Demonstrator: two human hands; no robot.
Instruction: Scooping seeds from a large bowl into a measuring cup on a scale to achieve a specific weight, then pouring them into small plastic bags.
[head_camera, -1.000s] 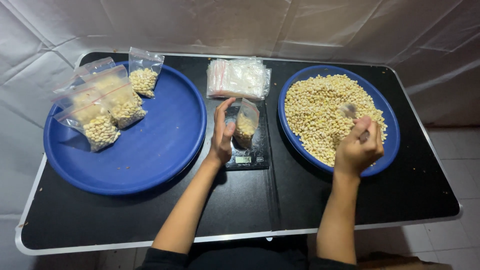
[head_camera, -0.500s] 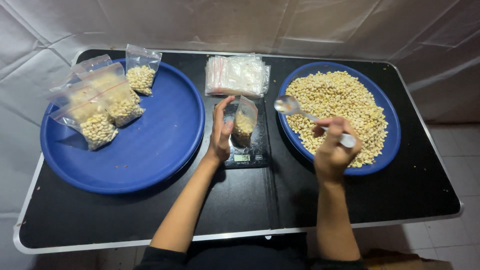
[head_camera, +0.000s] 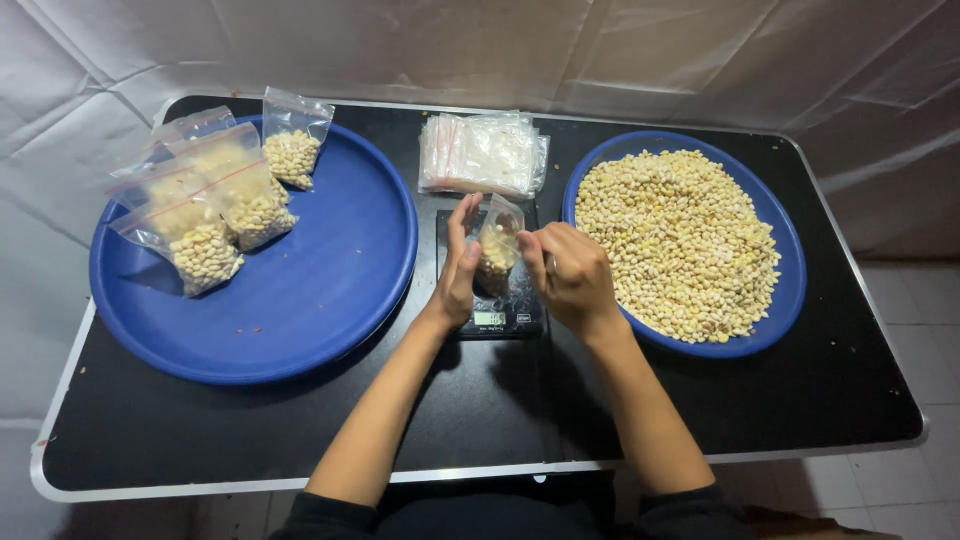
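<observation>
A small clear zip bag (head_camera: 497, 243), partly filled with pale beans, stands upright on a black digital scale (head_camera: 489, 318) at the table's middle. My left hand (head_camera: 457, 268) holds the bag's left edge, thumb and fingers along it. My right hand (head_camera: 573, 276) is closed at the bag's mouth, its fingertips touching the top. A sliver of the metal spoon (head_camera: 549, 264) shows in its grip; the spoon's bowl is hidden. The right blue plate (head_camera: 792, 290) is heaped with pale beans (head_camera: 682, 240).
A large blue plate (head_camera: 310, 290) on the left carries several filled bean bags (head_camera: 205, 215) at its far left rim. A stack of empty zip bags (head_camera: 483, 152) lies behind the scale. The black table (head_camera: 500, 420) has a white rim; white sheeting hangs behind.
My right hand lifted the spoon out of the beans, carried it left and now sits at the bag's mouth. My left hand has stayed on the bag.
</observation>
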